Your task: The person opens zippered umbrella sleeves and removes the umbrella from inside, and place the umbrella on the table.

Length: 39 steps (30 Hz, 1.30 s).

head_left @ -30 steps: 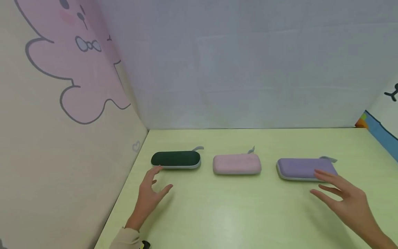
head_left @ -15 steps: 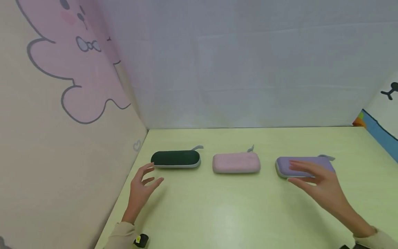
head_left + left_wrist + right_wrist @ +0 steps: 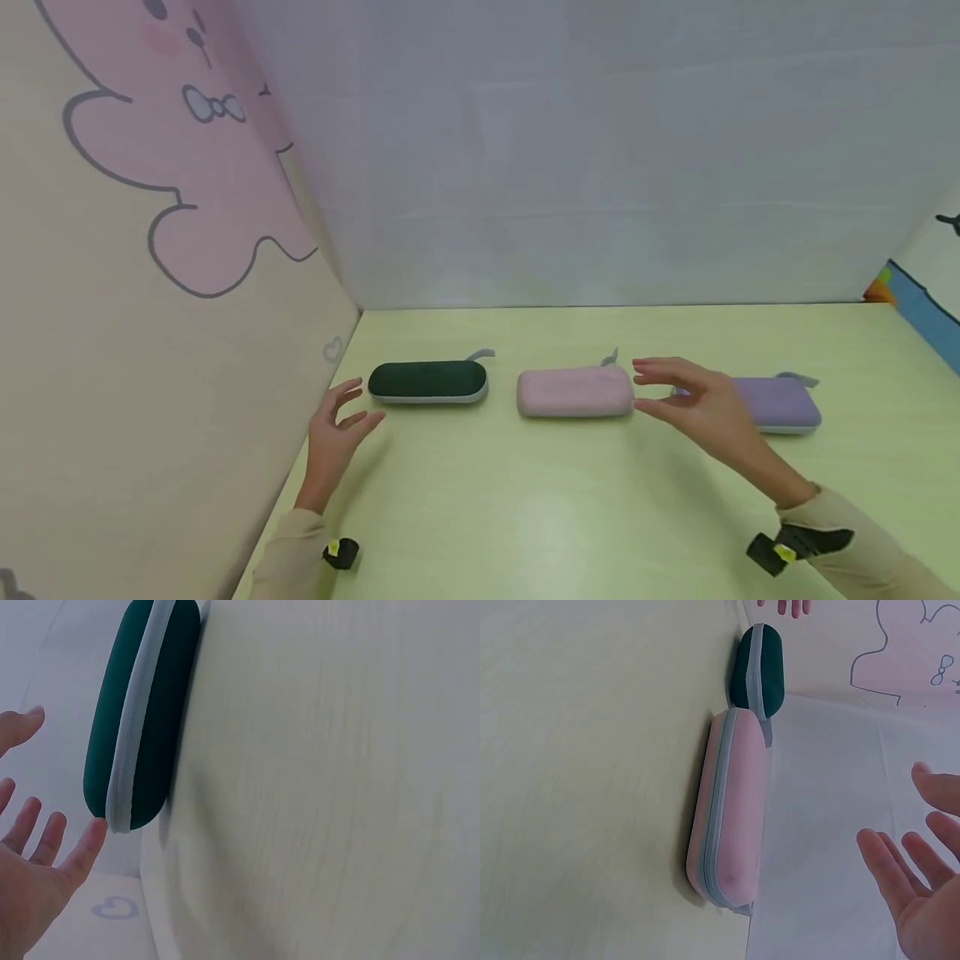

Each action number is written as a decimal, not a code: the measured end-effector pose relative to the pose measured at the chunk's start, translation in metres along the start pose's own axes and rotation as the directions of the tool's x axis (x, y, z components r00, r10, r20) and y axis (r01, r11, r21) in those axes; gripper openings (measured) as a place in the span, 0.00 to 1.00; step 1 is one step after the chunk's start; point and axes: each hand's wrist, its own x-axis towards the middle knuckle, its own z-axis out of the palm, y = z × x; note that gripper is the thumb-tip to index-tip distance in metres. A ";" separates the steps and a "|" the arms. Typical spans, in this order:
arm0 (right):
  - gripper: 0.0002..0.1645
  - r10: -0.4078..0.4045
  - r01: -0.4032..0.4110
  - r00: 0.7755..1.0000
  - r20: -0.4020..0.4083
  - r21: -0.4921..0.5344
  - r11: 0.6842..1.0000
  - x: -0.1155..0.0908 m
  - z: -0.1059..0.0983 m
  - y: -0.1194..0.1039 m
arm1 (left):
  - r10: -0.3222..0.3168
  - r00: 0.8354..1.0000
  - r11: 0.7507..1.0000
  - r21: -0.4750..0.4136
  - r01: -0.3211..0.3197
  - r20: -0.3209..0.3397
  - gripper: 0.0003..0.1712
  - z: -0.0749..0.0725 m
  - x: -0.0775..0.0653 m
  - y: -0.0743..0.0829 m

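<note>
Three zippered cases lie in a row on the pale table: a dark green case [image 3: 427, 381] at left, a pink case [image 3: 575, 392] in the middle and a purple case [image 3: 783, 404] at right. Near the green case's left end is my left hand [image 3: 332, 437], fingers spread, holding nothing. My right hand [image 3: 701, 408] hovers between the pink and purple cases, its thumb and fingers apart and nothing between them. It hides the purple case's left part. In the right wrist view the pink case [image 3: 731, 810] stays apart from the fingers [image 3: 885, 862].
A white cloth wall [image 3: 600, 167] rises behind the table [image 3: 525, 508]. On the left is a cream panel [image 3: 112, 400] with a pink cartoon figure [image 3: 210, 183]. Grey zipper pulls stick out behind the cases. Both wrists carry small black cameras [image 3: 767, 553].
My right hand has moved left, from over the purple case toward the pink case's right end. The left hand has shifted slightly left and away from me. The cases have stayed in place.
</note>
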 end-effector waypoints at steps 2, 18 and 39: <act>0.25 0.010 -0.010 1.000 0.022 -0.006 1.000 0.006 0.003 0.001 | -0.007 1.000 1.000 0.004 0.007 0.011 0.35 -0.003 0.006 -0.006; 0.23 0.036 -0.050 0.995 0.095 0.154 0.987 0.051 0.047 0.007 | -0.017 0.997 1.000 -0.002 0.017 0.070 0.38 -0.007 0.041 -0.049; 0.21 0.055 -0.088 0.977 0.206 0.154 0.984 0.110 0.107 0.015 | -0.102 0.959 0.994 0.002 0.105 0.266 0.45 -0.008 0.064 -0.040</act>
